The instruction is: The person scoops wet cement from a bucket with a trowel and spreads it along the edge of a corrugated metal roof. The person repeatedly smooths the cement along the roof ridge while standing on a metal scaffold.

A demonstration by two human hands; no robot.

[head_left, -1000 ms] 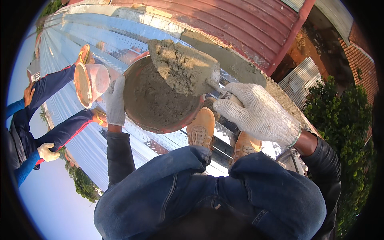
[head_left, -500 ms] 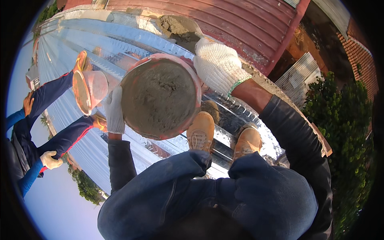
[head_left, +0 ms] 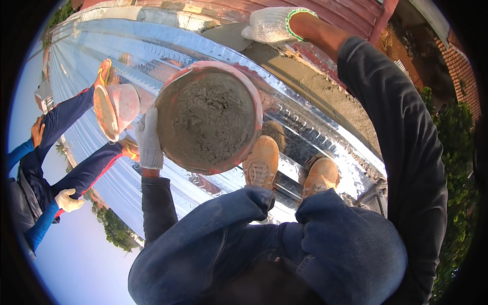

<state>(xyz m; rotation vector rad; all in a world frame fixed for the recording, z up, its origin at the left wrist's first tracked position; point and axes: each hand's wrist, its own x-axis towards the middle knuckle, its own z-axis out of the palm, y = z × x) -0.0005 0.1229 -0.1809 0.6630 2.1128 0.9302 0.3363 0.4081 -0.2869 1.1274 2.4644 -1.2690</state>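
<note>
A reddish bucket [head_left: 258, 109] filled with wet grey mortar [head_left: 208, 119] is tilted toward me above the metal roofing. My left hand [head_left: 149, 140], in a pale knitted glove, grips its left rim. Beyond the bucket, my right hand [head_left: 272, 25], in a white glove with a green cuff, is closed over the wall's edge, its fingers mostly hidden. What it holds, if anything, I cannot make out. Just below that hand lies a smooth grey patch [head_left: 226, 35], and a band of spread mortar [head_left: 310, 84] runs along the wall to the right.
Shiny ribbed metal sheets [head_left: 96, 46] stretch left under my shoes [head_left: 262, 162]. A co-worker's legs [head_left: 71, 114] and gloved hand [head_left: 68, 201] are at the left, near a second bucket [head_left: 119, 107]. A red metal roof [head_left: 335, 15] lies beyond the wall; treetops [head_left: 457, 203] stand at right.
My right hand has moved from beside the bucket's right rim up and away to the wall. More smooth mortar shows along the wall. My left hand stays on the bucket, which has shifted slightly.
</note>
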